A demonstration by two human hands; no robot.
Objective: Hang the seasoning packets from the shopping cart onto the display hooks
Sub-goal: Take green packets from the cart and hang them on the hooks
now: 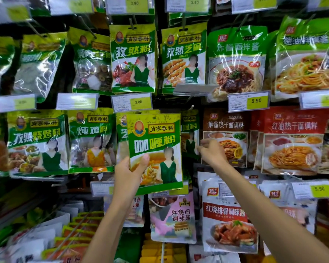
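- Left hand clamped on glossy green-and-yellow curry powder packet, held upright before hanging packets.
- Right hand empty, fingers loosely apart, beside brown noodle-sauce packet.

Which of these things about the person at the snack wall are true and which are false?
1. The left hand holds a green and yellow plastic curry powder packet. True.
2. The right hand also holds a packet. False: it is empty, with its fingers reaching toward the hanging packets.
3. The yellow price tag under the green noodle sauce bag reads 5.90. True.
4. The held packet is red. False: it is green and yellow.
5. The white rib sauce pouch hangs below the right arm. True.
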